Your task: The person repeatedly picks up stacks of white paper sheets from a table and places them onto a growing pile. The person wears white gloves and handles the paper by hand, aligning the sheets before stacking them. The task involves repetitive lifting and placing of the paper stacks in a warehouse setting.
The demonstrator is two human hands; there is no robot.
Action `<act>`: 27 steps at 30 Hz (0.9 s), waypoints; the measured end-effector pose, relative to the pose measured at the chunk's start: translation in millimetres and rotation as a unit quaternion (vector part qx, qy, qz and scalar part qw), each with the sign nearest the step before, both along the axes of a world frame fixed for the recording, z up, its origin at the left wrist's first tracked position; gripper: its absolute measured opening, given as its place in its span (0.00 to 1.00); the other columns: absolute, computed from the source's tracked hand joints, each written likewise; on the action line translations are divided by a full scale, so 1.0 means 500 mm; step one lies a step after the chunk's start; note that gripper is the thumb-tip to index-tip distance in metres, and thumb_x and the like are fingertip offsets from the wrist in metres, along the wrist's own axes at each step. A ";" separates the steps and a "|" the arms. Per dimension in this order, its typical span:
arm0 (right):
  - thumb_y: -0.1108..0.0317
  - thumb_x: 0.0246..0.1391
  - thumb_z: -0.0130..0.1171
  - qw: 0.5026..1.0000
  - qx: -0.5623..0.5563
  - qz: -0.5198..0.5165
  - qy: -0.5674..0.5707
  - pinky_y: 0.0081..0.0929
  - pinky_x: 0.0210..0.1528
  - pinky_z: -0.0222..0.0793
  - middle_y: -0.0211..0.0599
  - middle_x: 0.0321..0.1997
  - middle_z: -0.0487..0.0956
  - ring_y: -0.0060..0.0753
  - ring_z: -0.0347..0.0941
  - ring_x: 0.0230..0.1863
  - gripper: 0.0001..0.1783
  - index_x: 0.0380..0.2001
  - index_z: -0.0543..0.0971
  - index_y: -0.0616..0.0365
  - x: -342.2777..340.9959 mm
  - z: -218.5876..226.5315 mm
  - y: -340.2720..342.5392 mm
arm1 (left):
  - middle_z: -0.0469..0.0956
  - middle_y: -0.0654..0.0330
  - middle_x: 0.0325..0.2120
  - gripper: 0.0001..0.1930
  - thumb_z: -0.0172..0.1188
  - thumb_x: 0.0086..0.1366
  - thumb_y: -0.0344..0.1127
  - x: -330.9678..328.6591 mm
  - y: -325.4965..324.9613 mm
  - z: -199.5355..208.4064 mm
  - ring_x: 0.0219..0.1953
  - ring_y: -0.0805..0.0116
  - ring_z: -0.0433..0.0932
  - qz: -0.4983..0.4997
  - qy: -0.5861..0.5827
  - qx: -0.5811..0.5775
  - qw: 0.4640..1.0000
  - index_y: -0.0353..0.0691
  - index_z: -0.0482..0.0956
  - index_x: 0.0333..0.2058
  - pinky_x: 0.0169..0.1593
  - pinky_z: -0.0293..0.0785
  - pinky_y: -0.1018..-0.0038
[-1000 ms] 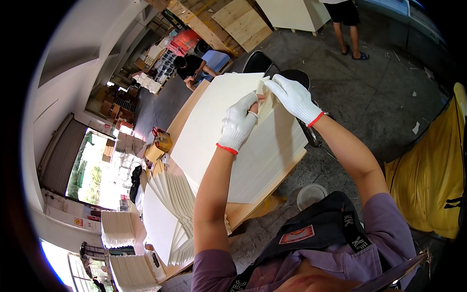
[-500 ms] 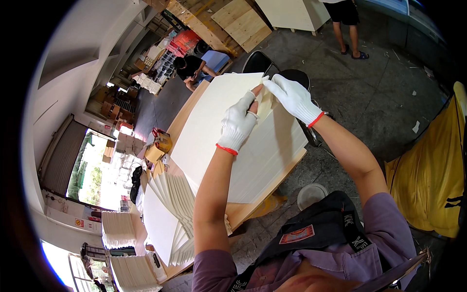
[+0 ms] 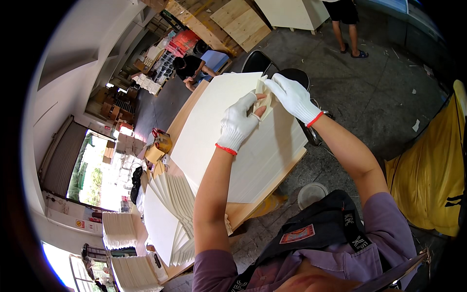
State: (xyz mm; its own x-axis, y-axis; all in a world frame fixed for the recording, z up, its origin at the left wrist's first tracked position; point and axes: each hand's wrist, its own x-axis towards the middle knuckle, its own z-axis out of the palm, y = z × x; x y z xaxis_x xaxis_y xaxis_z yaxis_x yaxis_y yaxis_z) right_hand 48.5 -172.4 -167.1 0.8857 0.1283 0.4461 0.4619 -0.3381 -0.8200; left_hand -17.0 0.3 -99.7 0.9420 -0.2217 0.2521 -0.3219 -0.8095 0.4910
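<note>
A thick stack of large off-white sheets point(image 3: 209, 126) lies in front of me, its layered edges facing right. My left hand point(image 3: 240, 120), in a white knit glove with bare fingertips, rests over the stack; finger and thumb are spread apart against the raised sheet edges point(image 3: 261, 88). Opposite it, my right hand point(image 3: 293, 99), gloved too, has its fingers closed at the upper right corner of those sheets. Its thumb side presses near the bent edges. The undersides of both hands are hidden.
A wooden tabletop point(image 3: 241, 210) carries the stack. Fanned sheets point(image 3: 170, 209) lie nearer left, with more piles point(image 3: 119, 228) beyond. A black chair point(image 3: 260, 63) stands behind the table. One person point(image 3: 192, 70) sits far left; another point(image 3: 346, 24) stands far right. Yellow cloth point(image 3: 430, 170) hangs at right.
My left finger and thumb have spread apart from a closer grip, and the sheet edges between the hands show more. My right hand has barely moved.
</note>
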 end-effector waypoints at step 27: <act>0.47 0.60 0.55 0.907 -0.293 -0.009 -0.304 0.39 0.36 0.74 0.39 0.27 0.79 0.42 0.78 0.33 0.20 0.33 0.79 0.53 0.012 0.043 -0.052 | 0.81 0.58 0.44 0.17 0.63 0.59 0.42 0.055 0.004 -0.025 0.45 0.53 0.81 0.089 -0.100 0.192 0.972 0.50 0.81 0.47 0.47 0.77 0.62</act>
State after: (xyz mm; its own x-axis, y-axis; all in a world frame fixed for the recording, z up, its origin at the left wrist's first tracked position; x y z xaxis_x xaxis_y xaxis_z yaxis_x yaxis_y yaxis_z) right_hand 54.6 -198.7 -145.6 0.5040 0.4888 0.7121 0.7583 -0.6451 -0.0938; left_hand 10.5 2.5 -112.1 0.9148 -0.1739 0.3645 -0.2185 -0.9722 0.0846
